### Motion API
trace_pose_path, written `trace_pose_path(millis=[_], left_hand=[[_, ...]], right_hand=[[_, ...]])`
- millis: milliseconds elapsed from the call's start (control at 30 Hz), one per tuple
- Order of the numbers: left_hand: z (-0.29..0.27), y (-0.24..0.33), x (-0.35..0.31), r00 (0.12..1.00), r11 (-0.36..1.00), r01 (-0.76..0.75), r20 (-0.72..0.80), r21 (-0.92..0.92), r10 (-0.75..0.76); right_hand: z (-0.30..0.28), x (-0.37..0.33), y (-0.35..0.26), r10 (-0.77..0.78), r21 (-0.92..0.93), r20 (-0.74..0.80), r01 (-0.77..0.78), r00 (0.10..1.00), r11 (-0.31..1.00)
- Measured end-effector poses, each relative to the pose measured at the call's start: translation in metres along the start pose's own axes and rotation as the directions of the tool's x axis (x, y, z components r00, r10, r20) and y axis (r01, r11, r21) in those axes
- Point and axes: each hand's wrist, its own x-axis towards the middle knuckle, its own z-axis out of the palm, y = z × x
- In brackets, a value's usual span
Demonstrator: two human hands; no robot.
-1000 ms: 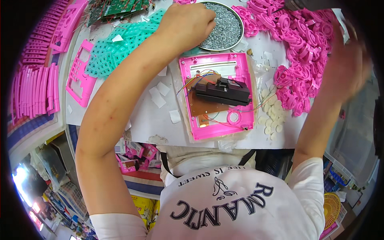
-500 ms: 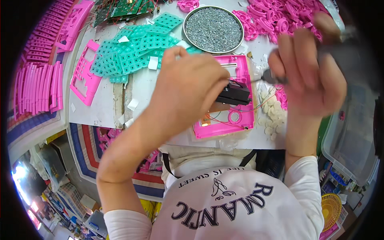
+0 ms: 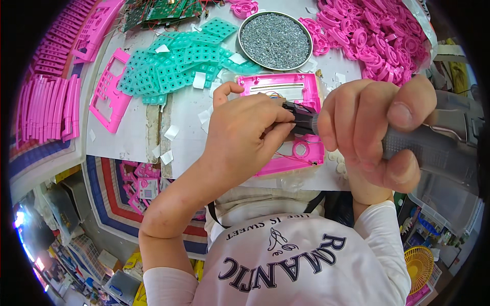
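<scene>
A pink plastic housing (image 3: 311, 87) with thin wires inside lies on the worktable in front of me. Over it, my left hand (image 3: 242, 135) pinches a small black plastic part (image 3: 298, 113) between thumb and fingers. My right hand (image 3: 365, 125) is wrapped round a grey power screwdriver (image 3: 441, 150), held roughly level. The tool's nose meets the right end of the black part; its tip is hidden there. Beyond the housing, a round metal dish (image 3: 243, 53) is filled with small silvery screws.
Green rubbery keypad sheets (image 3: 176, 64) are heaped left of the dish, near a pink frame (image 3: 109, 92). Circuit boards (image 3: 163, 13) lie at the back. Pink ring-shaped parts (image 3: 380, 41) pile up at far right. Pale discs (image 3: 334, 160) sit beside the housing.
My right hand has brought the screwdriver leftward and nearer, so its nose now reaches the black part. My left hand has turned the part slightly while keeping its pinch.
</scene>
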Motion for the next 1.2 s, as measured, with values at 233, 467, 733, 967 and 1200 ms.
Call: trace_pose_path(millis=[233, 467, 733, 967, 1200], left_hand=[[-0.003, -0.014, -0.005, 0.995, 0.958, -0.085, -0.025, 0.274, 0.096], [0.006, -0.026, -0.019, 0.985, 0.925, -0.163, 0.004, 0.345, 0.172], [0.011, -0.029, -0.024, 0.983, 0.945, -0.157, -0.049, 0.288, 0.178], [0.015, -0.032, -0.025, 0.978, 0.954, -0.154, -0.099, 0.257, 0.185], [0.015, -0.033, -0.025, 0.975, 0.957, -0.176, -0.096, 0.230, 0.203]], right_hand=[[-0.006, -0.005, 0.006, -0.030, -0.014, -0.087, 0.029, 0.996, 0.999], [0.003, -0.008, 0.019, -0.037, -0.096, -0.160, 0.022, 0.986, 0.995], [0.007, -0.005, 0.026, -0.038, -0.079, -0.092, 0.031, 0.995, 0.996], [0.014, -0.003, 0.031, -0.018, -0.093, -0.118, 0.007, 0.993, 0.996], [0.014, -0.001, 0.030, -0.007, -0.118, -0.076, -0.002, 0.997, 0.993]])
